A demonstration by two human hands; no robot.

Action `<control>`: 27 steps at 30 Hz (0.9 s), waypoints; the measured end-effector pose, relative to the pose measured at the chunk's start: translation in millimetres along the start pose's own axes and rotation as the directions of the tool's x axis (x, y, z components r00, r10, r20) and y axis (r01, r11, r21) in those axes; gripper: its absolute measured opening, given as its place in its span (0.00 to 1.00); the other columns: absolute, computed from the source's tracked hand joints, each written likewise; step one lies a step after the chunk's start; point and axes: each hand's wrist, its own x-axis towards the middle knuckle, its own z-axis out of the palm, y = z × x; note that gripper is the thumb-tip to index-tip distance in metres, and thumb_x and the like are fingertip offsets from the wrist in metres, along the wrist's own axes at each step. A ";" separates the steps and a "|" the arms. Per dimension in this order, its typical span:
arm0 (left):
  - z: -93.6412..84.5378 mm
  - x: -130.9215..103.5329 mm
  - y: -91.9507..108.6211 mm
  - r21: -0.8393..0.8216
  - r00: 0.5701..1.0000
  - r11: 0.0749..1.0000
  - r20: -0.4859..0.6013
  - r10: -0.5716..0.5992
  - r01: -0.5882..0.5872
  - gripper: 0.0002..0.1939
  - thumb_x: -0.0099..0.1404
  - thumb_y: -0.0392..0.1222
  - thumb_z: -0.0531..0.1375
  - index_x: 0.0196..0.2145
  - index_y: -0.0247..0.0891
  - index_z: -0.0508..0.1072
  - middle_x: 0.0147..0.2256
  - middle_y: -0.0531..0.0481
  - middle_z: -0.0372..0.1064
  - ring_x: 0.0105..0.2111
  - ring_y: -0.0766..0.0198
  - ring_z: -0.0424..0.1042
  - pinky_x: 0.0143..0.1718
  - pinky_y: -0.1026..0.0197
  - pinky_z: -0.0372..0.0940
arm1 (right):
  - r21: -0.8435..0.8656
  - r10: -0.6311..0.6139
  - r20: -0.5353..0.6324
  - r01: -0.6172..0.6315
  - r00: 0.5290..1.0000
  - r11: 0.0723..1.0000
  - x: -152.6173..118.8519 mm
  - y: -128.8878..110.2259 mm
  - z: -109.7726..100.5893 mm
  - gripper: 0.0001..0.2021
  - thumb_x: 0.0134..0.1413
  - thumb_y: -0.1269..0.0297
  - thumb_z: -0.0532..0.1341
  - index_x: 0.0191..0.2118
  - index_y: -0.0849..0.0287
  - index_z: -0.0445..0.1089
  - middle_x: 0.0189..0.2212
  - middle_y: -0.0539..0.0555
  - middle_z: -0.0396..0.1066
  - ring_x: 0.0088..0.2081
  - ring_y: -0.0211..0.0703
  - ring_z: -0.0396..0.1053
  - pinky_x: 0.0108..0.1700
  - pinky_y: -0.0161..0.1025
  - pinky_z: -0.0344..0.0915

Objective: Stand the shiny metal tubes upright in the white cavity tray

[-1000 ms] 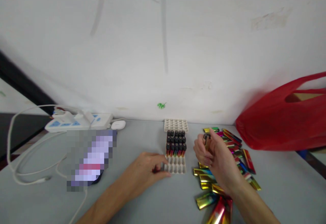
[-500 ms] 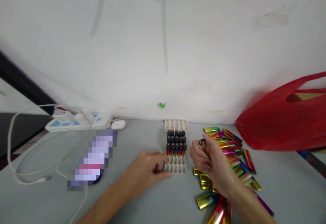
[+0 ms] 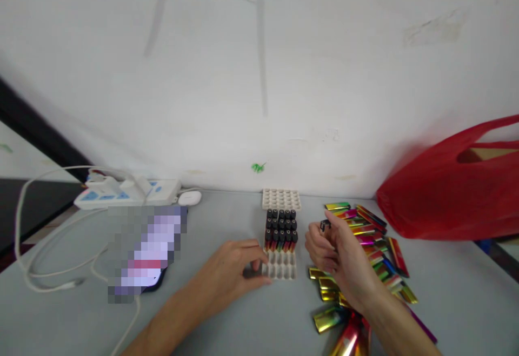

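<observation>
A pale tray (image 3: 279, 273) with rows of hollows lies mid-table. Several black-topped pieces with shiny coloured lower parts (image 3: 281, 232) stand upright in its back rows; the front hollows show bare. My left hand (image 3: 239, 269) is at the tray's front left edge, thumb and fingers curved around that side with a gap between them. My right hand (image 3: 330, 242) is curled right of the tray, holding a small black piece (image 3: 325, 225) between thumb and index finger. Shiny multicoloured metallic pieces (image 3: 367, 230) lie in a pile beside and beneath my right forearm.
Another pale tray (image 3: 281, 199) rests against the wall. A red bag (image 3: 438, 199) stands at the right. On the left are a white power strip (image 3: 162, 193), cables, a white case (image 3: 190, 198) and a phone with a blurred screen (image 3: 150, 253).
The near tray and its standing pieces have shifted slightly towards me. My right hand sits marginally further right, still with the small black piece. My left hand has hardly moved.
</observation>
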 end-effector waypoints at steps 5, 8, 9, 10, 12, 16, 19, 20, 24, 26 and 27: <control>-3.1 -1.0 -0.6 0.004 1.000 1.000 0.026 0.007 -0.007 0.10 0.66 0.41 0.77 0.34 0.39 0.80 0.34 0.55 0.76 0.32 0.63 0.72 0.35 0.62 0.57 | 0.004 0.001 -0.001 -0.001 1.000 1.000 0.3 1.4 -2.0 0.34 0.62 0.32 0.63 0.21 0.52 0.51 0.20 0.40 0.40 0.22 0.35 0.33 0.23 0.38 0.34; -3.2 -1.8 -1.8 0.013 0.999 1.000 0.033 0.017 -0.018 0.08 0.67 0.41 0.76 0.36 0.39 0.81 0.35 0.54 0.77 0.33 0.62 0.74 0.37 0.62 0.59 | 0.006 -0.003 0.000 0.003 1.000 1.000 1.3 3.0 -3.6 0.33 0.62 0.33 0.63 0.21 0.52 0.51 0.19 0.39 0.40 0.22 0.34 0.32 0.22 0.38 0.33; -3.1 -2.0 -2.4 0.019 0.999 1.000 0.035 0.020 -0.021 0.08 0.67 0.41 0.76 0.36 0.39 0.82 0.35 0.54 0.77 0.34 0.62 0.74 0.37 0.62 0.59 | 0.004 -0.002 0.003 0.002 1.000 1.000 1.6 3.3 -4.0 0.33 0.62 0.33 0.63 0.21 0.52 0.51 0.19 0.39 0.39 0.22 0.34 0.32 0.22 0.38 0.33; -2.9 -2.2 -3.0 0.026 0.999 0.999 0.035 0.023 -0.024 0.08 0.66 0.41 0.77 0.36 0.39 0.82 0.35 0.54 0.78 0.34 0.62 0.75 0.37 0.62 0.60 | 0.000 -0.001 0.008 0.001 1.000 1.000 1.7 3.5 -4.2 0.33 0.62 0.32 0.63 0.21 0.52 0.51 0.19 0.39 0.39 0.22 0.34 0.32 0.22 0.38 0.33; -2.6 -2.5 -4.0 0.040 0.999 0.999 0.039 0.031 -0.032 0.08 0.66 0.40 0.77 0.36 0.39 0.82 0.35 0.53 0.78 0.34 0.61 0.75 0.38 0.62 0.60 | -0.007 -0.003 0.013 0.004 1.000 1.000 1.7 3.2 -4.3 0.33 0.63 0.32 0.62 0.21 0.51 0.51 0.19 0.39 0.40 0.22 0.34 0.33 0.22 0.38 0.33; -2.9 -3.2 -4.5 0.052 0.998 0.998 0.048 0.029 -0.032 0.08 0.66 0.41 0.77 0.36 0.39 0.82 0.35 0.53 0.79 0.35 0.61 0.77 0.39 0.62 0.61 | -0.015 -0.011 0.004 0.011 1.000 1.000 0.6 1.6 -2.8 0.33 0.63 0.32 0.62 0.21 0.51 0.51 0.19 0.39 0.40 0.21 0.34 0.33 0.22 0.38 0.34; -2.7 -3.7 -4.8 0.060 0.998 0.998 0.045 0.034 -0.037 0.09 0.66 0.42 0.77 0.37 0.39 0.82 0.35 0.53 0.79 0.35 0.60 0.77 0.40 0.62 0.61 | -0.016 -0.011 -0.005 0.011 1.000 1.000 0.1 0.2 -1.1 0.33 0.63 0.33 0.63 0.21 0.51 0.51 0.19 0.40 0.40 0.21 0.34 0.34 0.22 0.38 0.34; -2.6 -3.8 -5.2 0.065 0.998 0.997 0.043 0.038 -0.041 0.09 0.66 0.42 0.77 0.36 0.39 0.82 0.35 0.54 0.79 0.35 0.61 0.78 0.39 0.62 0.61 | -0.017 -0.013 -0.008 0.013 1.000 1.000 0.1 -0.2 -0.6 0.33 0.62 0.33 0.63 0.21 0.51 0.51 0.19 0.40 0.40 0.21 0.34 0.34 0.22 0.38 0.34; -1.6 -4.3 -7.0 0.100 0.997 0.993 0.046 0.054 -0.058 0.10 0.67 0.45 0.76 0.36 0.40 0.81 0.34 0.54 0.79 0.34 0.61 0.77 0.38 0.62 0.60 | -0.018 -0.011 -0.015 0.011 1.000 1.000 0.2 -0.8 0.4 0.33 0.61 0.33 0.65 0.20 0.51 0.50 0.19 0.40 0.39 0.21 0.34 0.34 0.22 0.38 0.34; -1.4 -4.9 -7.3 0.120 0.997 0.991 0.052 0.054 -0.060 0.09 0.68 0.46 0.76 0.37 0.41 0.82 0.33 0.54 0.78 0.33 0.61 0.76 0.37 0.61 0.60 | -0.016 -0.010 -0.014 0.010 1.000 1.000 0.1 -0.2 0.3 0.34 0.61 0.33 0.64 0.20 0.51 0.50 0.19 0.39 0.39 0.21 0.34 0.34 0.22 0.38 0.34; -1.5 -5.3 -7.1 0.128 0.997 0.990 0.054 0.051 -0.057 0.09 0.68 0.47 0.75 0.37 0.41 0.82 0.33 0.54 0.78 0.32 0.61 0.76 0.37 0.61 0.60 | -0.014 -0.010 -0.015 0.009 1.000 1.000 0.0 0.2 0.2 0.34 0.61 0.33 0.64 0.20 0.51 0.50 0.19 0.40 0.40 0.21 0.34 0.34 0.22 0.38 0.34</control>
